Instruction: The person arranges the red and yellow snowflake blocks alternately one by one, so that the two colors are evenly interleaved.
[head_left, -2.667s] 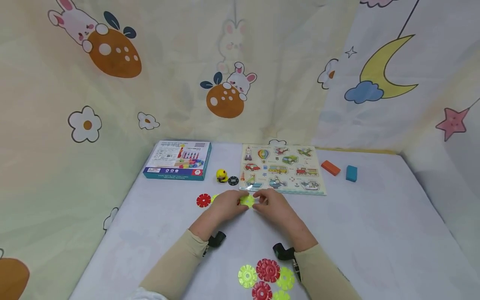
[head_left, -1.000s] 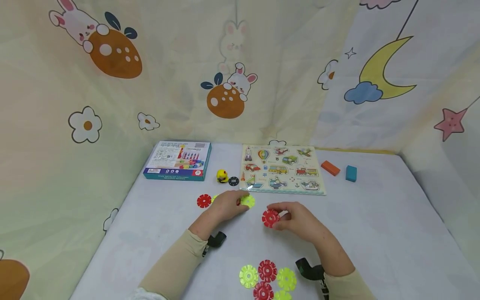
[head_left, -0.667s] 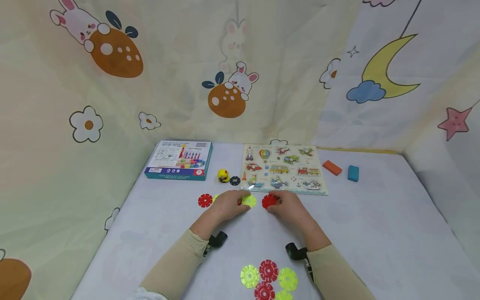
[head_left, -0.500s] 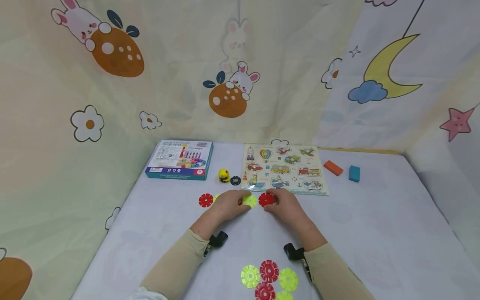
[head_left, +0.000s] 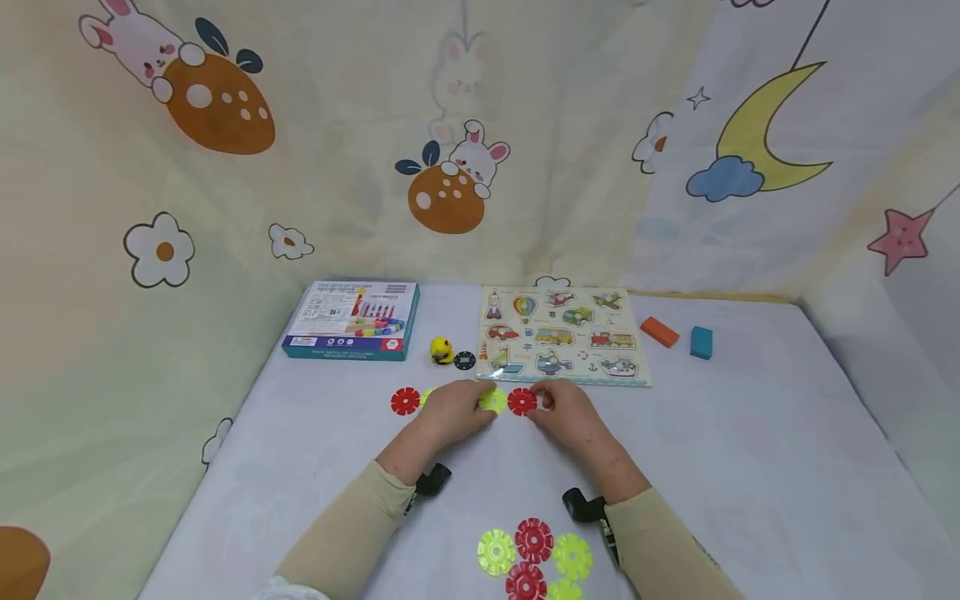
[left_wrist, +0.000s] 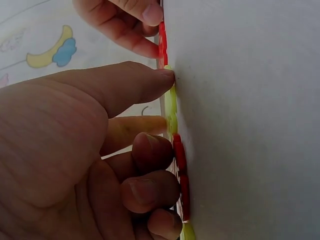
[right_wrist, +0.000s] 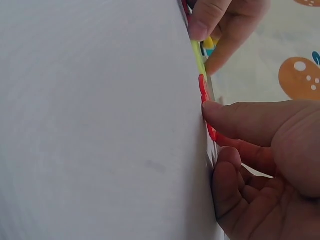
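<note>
Notched plastic building discs lie in a row across the white table. My left hand [head_left: 452, 412] pinches a yellow-green notched disc [head_left: 492, 401] at its edges between thumb and index finger; its other fingers curl over red discs [left_wrist: 183, 197] in the left wrist view. Right beside it, a red notched disc [head_left: 522, 402] lies at the row's right end. My right hand [head_left: 573, 421] pinches that red disc between thumb and index finger. Another red disc [head_left: 406, 401] marks the left end, and the left hand partly hides the yellow-green disc [head_left: 427, 397] next to it.
Several loose red and yellow-green discs [head_left: 534, 541] lie near the front. Behind the row are a picture board [head_left: 562, 333], a boxed set [head_left: 352, 321], a small yellow figure [head_left: 442, 351] and a black chip [head_left: 464, 360]. Orange [head_left: 660, 332] and blue blocks [head_left: 701, 342] lie back right.
My right hand was at the yellow-green disc, then appeared lower right with a red disc. It has brought that disc up and left, beside the yellow-green one. My left hand has stayed in place.
</note>
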